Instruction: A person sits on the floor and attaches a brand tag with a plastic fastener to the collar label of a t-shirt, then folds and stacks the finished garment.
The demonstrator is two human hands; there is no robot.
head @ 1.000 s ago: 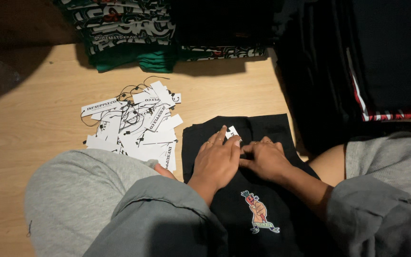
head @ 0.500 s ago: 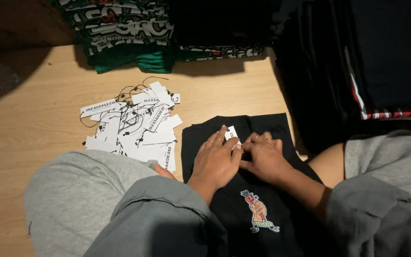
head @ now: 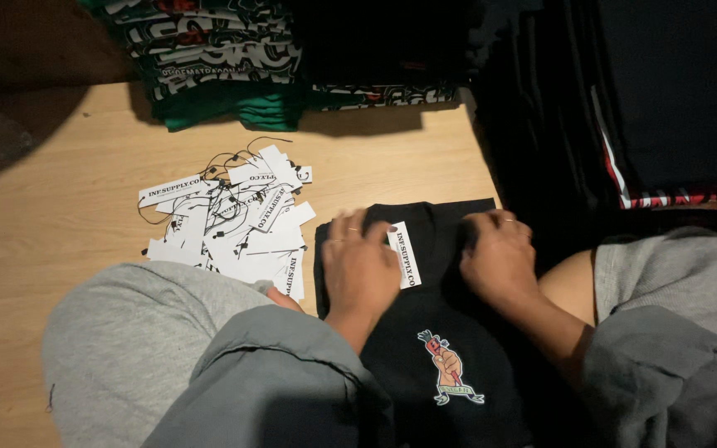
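left hand (head: 361,270): flat on black shirt (head: 425,357), fingers apart, beside white tag (head: 403,254)
right hand (head: 498,259): fingers curled, pressing shirt
step: smoothing shirt

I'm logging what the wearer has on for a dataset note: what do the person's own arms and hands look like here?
Both arms come out of loose grey sleeves, pushed back so the forearms are bare. The left hand wears thin rings on two fingers; the right hand shows one thin ring. No gloves, no watch or wristband visible.
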